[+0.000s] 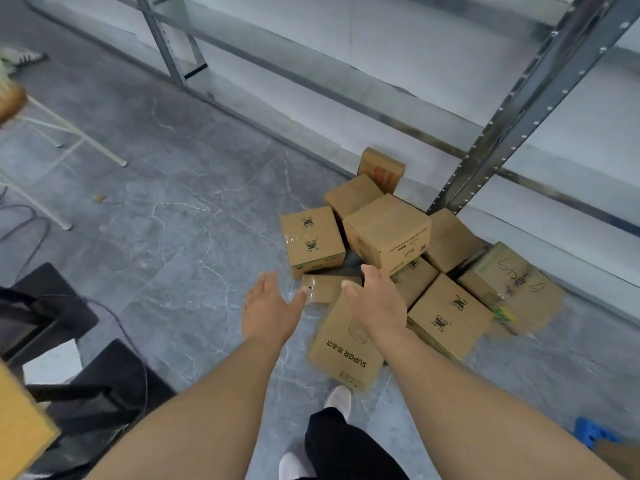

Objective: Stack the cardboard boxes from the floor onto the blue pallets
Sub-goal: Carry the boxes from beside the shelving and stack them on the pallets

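On the grey marble-patterned floor [166,209] ahead of you, at the foot of the metal shelving upright [512,116], lies a loose heap of cardboard boxes [388,233]. Nearest your feet is the SUPOR box [346,351], tilted, its print facing you upside down. Just beside it to the right sits a box with black logos [450,313], and another logo box [311,240] lies at the heap's left edge. Your left hand [268,306] reaches out over bare floor, fingers straight and spread, holding nothing. Your right hand [375,299] hovers above the SUPOR box's far end, fingers likewise extended and empty; whether it touches the cardboard you cannot tell. A corner of blue pallet [592,434] shows at lower right, well apart from the heap. White stool legs [69,133] stand at far left.
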Tool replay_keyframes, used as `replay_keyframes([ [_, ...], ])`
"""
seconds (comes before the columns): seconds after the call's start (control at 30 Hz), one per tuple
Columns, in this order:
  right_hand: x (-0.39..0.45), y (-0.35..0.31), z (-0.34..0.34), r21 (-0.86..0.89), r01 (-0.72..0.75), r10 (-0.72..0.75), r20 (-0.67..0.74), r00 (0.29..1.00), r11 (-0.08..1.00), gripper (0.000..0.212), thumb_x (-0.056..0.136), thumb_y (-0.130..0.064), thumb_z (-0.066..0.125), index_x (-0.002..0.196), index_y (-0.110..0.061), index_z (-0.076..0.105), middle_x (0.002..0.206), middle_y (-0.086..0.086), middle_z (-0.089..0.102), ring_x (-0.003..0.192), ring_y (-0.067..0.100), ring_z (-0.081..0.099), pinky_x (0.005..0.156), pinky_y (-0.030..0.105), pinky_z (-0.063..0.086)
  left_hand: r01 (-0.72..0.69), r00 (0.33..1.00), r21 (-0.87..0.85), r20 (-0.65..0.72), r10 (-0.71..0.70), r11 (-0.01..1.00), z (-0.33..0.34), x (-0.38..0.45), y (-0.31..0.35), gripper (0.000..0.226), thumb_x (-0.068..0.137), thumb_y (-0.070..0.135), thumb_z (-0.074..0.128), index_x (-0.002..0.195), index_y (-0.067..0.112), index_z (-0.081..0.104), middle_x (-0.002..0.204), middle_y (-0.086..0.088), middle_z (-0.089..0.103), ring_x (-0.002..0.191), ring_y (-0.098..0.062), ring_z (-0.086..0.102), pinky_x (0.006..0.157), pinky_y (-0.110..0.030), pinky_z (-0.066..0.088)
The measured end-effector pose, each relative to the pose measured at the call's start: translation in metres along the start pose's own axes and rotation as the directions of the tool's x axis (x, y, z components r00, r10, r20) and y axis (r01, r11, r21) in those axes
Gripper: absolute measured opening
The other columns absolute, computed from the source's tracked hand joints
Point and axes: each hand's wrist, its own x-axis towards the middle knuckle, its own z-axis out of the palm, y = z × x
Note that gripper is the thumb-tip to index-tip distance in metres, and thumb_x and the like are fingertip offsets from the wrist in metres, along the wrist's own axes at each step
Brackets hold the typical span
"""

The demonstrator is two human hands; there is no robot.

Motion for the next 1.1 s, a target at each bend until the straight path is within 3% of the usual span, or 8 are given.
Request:
replay_keyframes([
  [0.17,0.055,-0.002,0.005,-0.014,-0.002,0.002,0.029,1.000,1.000,0.049,0.095,-0.045,0.037,0.135,-0.017,0.039,0.129,0.004,0.046,0.115,0.023,0.048,0.075,0.032,0.034,0.032,0.999,0.032,0.029,-0.033,0.999,0.005,0.056,0.014,0.072,0.090,0.059,0.038,0.147,0.016,0.025,0.158,0.001,0.009,0.144,-0.020,0.010,0.114,-0.040,0.017],
  [0.33,0.105,-0.002,0.021,-0.042,-0.023,0.026,0.067,0.997,0.999,0.047,0.096,-0.045,0.036,0.131,-0.015,0.042,0.126,0.005,0.048,0.112,0.025,0.050,0.079,0.035,0.039,0.036,0.997,-0.028,0.063,-0.034,0.999,0.025,0.104,0.022,0.072,0.091,0.054,0.041,0.148,0.017,0.018,0.155,-0.004,0.023,0.142,-0.023,0.017,0.112,-0.039,0.020],
  [0.53,0.164,-0.003,0.056,-0.046,-0.071,0.076,0.105,0.992,0.996,0.049,0.095,-0.045,0.038,0.136,-0.017,0.039,0.130,0.006,0.046,0.117,0.026,0.047,0.086,0.038,0.042,0.060,0.989,-0.077,0.139,-0.049,0.995,0.053,0.165,0.015,0.076,0.091,0.052,0.044,0.150,0.019,0.009,0.156,-0.005,0.020,0.142,-0.022,0.018,0.113,-0.038,0.019],
  [0.77,0.275,0.022,0.142,-0.033,-0.214,0.217,0.125,0.968,0.976,0.055,0.093,-0.046,0.042,0.140,-0.018,0.035,0.137,0.004,0.043,0.122,0.022,0.046,0.088,0.036,0.043,0.144,0.971,-0.083,0.205,-0.124,0.986,0.116,0.293,-0.020,0.079,0.090,0.053,0.045,0.150,0.022,0.005,0.156,-0.003,0.017,0.143,-0.022,0.016,0.112,-0.041,0.021],
  [1.1,0.415,0.088,0.281,-0.111,-0.244,0.263,0.227,0.938,0.963,0.063,0.094,-0.040,0.045,0.144,-0.006,0.026,0.145,0.014,0.036,0.133,0.028,0.034,0.104,0.038,0.033,0.207,0.949,-0.070,0.256,-0.183,0.976,0.250,0.441,-0.082,0.081,0.089,0.047,0.051,0.149,0.013,0.010,0.154,-0.010,0.023,0.141,-0.026,0.023,0.110,-0.039,0.023],
])
